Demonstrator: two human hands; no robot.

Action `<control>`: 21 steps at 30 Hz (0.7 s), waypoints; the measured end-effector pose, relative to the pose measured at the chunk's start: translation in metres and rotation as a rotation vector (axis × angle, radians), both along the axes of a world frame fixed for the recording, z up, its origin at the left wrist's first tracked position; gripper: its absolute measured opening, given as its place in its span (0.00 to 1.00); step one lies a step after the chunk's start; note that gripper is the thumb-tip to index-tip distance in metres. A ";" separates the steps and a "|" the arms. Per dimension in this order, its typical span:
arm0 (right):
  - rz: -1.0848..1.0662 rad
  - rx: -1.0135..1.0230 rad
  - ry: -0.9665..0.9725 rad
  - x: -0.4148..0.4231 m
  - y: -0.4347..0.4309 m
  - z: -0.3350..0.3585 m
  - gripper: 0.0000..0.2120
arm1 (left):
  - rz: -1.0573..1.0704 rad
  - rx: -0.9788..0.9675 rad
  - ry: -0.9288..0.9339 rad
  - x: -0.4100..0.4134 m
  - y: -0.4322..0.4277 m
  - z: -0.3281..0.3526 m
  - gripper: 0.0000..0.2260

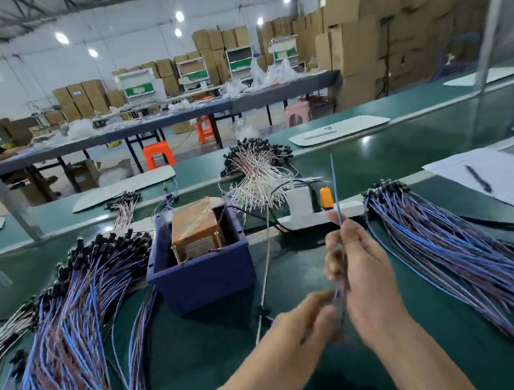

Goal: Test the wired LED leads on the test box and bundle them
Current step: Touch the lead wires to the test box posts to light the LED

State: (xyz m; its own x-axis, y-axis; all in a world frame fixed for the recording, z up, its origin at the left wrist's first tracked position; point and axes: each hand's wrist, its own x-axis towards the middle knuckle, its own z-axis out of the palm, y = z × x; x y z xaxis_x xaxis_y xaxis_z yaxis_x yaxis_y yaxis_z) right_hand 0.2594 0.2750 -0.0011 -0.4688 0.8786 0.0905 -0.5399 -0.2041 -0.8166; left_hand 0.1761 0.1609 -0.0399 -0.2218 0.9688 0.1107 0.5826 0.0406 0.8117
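Observation:
My right hand (360,266) holds a thin blue lead (335,191) upright in front of me, fingers curled round its lower part. My left hand (301,332) pinches the lead's lower end just left of the right hand. The blue test box (204,276) with a brown taped transformer inside stands left of my hands. A big heap of blue and brown LED leads (71,331) lies at the left, and another heap of blue leads (469,249) lies at the right. A grey lead (266,268) runs down the table beside the box.
A white power strip with an orange plug (326,197) sits behind my hands. A bundle of white leads with black heads (259,175) lies further back on the green table. Paper sheets with a pen (503,177) lie at the right. Cartons fill the background.

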 end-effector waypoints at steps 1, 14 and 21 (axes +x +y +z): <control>-0.006 -0.024 0.013 0.008 0.008 0.000 0.11 | -0.043 -0.041 0.055 0.001 0.000 -0.005 0.13; -0.429 -0.227 0.144 0.128 0.104 0.002 0.10 | -0.058 0.056 0.805 0.009 0.083 0.061 0.21; -0.396 -0.397 0.044 0.142 0.090 -0.009 0.10 | -0.007 0.253 1.014 0.023 0.211 0.093 0.15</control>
State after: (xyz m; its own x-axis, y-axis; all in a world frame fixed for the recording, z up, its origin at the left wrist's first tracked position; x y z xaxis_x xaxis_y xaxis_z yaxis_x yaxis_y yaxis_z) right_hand 0.4011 0.3648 -0.0105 -0.0993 0.9574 -0.2712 -0.6696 -0.2659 -0.6935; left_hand 0.1995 0.3720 0.0531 0.0940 0.8924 0.4414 0.9949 -0.0682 -0.0740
